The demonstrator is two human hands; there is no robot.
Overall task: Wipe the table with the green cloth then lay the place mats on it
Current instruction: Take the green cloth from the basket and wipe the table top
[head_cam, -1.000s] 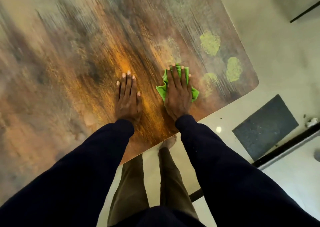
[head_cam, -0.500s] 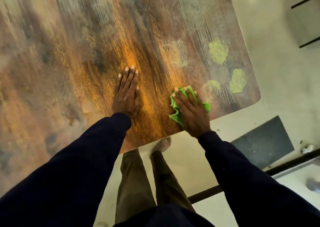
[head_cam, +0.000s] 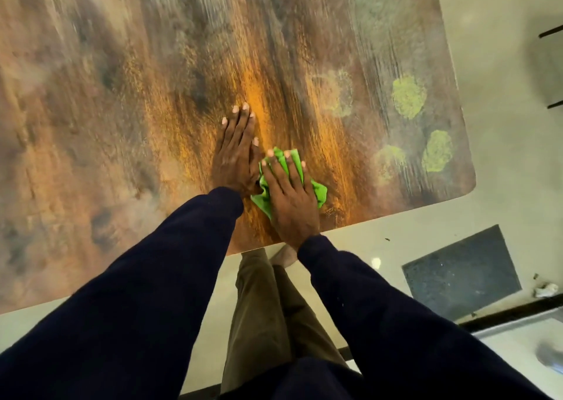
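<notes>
You are pressing the green cloth (head_cam: 319,193) under your right hand (head_cam: 289,195), just below the middle of the frame and close to the counter's (head_cam: 122,125) near edge. The fingers (head_cam: 275,171) are lying straight and slightly spread over the bunched fabric, with green showing past the fingertips and on both sides of the palm. Your left hand (head_cam: 234,156) is resting flat on the bare wood just to the upper left of the cloth, its fingers close together; whether it is touching the cloth I cannot tell. By the look of it you are wiping, so be keeping the whole palm loaded rather than the fingertips, so the cloth is travelling with the hand instead of rolling up, and be overlapping each pass. The yellow-green patches (head_cam: 408,96) at the right of the frame may be marks or surface pattern; I cannot tell which. The near edge is running directly under your right wrist and the rounded corner is sitting at centre right, so strokes toward either are risking the cloth slipping over. The widest open room is lying toward the top and upper left, though your left hand is blocking that path. I cannot pick out the place mats; a dark rectangle (head_cam: 463,270) is lying on the floor at lower right.
</notes>
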